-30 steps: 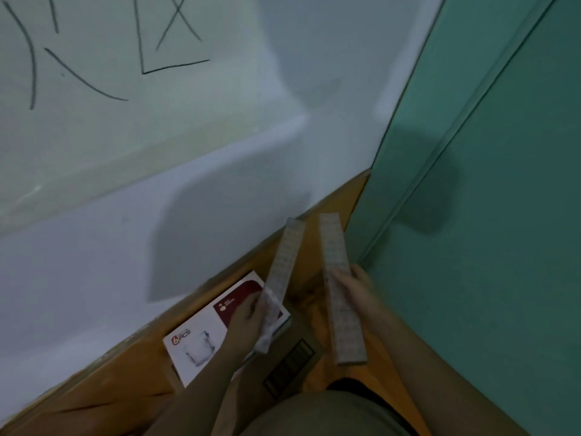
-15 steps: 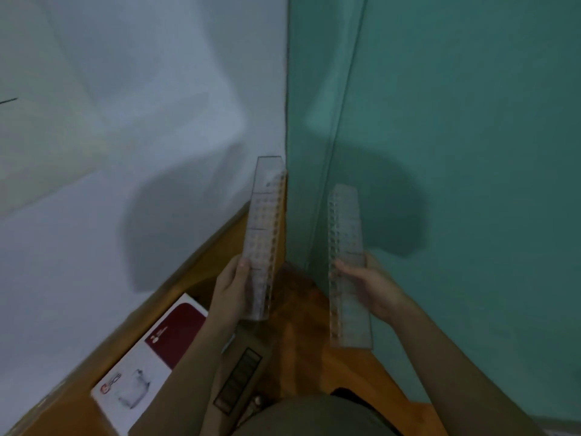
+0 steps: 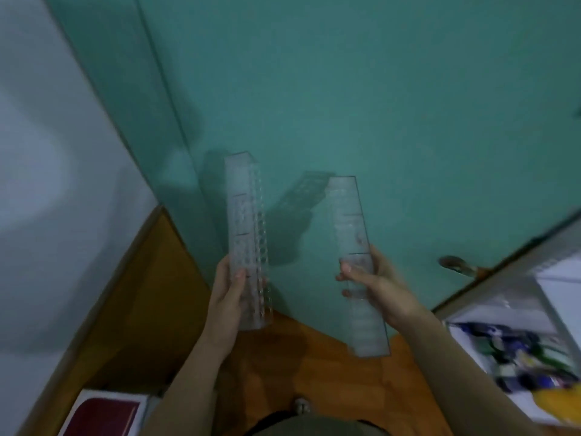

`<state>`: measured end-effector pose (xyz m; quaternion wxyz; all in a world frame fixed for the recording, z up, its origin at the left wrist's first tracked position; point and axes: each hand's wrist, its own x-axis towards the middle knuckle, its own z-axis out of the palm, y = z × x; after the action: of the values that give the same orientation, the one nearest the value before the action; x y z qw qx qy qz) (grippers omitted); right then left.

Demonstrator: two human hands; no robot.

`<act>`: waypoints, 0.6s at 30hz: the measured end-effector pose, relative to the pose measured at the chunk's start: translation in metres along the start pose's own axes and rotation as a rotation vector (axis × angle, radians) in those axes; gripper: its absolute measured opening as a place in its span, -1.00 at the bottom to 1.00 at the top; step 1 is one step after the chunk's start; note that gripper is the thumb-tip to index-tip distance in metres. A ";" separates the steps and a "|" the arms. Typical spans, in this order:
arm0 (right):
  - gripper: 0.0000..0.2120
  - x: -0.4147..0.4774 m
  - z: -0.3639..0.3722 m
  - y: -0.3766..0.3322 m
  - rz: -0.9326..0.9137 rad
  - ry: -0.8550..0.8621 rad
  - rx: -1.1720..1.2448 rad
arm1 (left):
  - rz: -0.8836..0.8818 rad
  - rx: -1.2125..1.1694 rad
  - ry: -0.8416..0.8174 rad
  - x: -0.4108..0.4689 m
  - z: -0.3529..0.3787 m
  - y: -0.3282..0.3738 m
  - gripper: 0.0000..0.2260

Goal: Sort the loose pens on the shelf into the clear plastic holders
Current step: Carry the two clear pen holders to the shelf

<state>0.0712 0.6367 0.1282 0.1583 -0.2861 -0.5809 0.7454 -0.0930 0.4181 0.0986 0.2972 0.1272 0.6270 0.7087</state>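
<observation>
Where the view starts at its lower edge, a red-and-white cardboard box (image 3: 103, 415) lies on the brown wooden floor (image 3: 283, 357). Above it, the left hand (image 3: 231, 291) has its grip closed round the lower part of a long clear plastic perforated holder (image 3: 243, 215), thumb on the front face. The right hand (image 3: 382, 286) grips a second long clear plastic holder (image 3: 347, 215) near its middle. Both holders are held lengthwise, side by side and apart, off the floor. At the right, a white shelf (image 3: 553, 278) carries blurred coloured items (image 3: 515, 350), too smeared to identify. Beyond stands a teal door (image 3: 345, 89) with a metal handle (image 3: 452, 264).
</observation>
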 end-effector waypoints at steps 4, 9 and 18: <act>-0.46 -0.048 -0.024 0.000 -0.038 0.168 0.038 | -0.012 0.049 -0.205 -0.002 0.032 0.004 -0.71; -0.50 -0.113 -0.034 0.002 -0.100 0.376 0.086 | 0.053 0.162 -0.403 -0.016 0.068 0.012 -0.68; -0.25 -0.247 -0.050 0.040 -0.202 0.745 0.081 | 0.041 0.273 -0.732 -0.076 0.131 -0.024 -0.64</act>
<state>0.2994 0.5239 0.1413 0.4422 -0.4722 -0.4789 0.5934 0.0453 0.4813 0.1137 0.4674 0.4226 0.5654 0.5322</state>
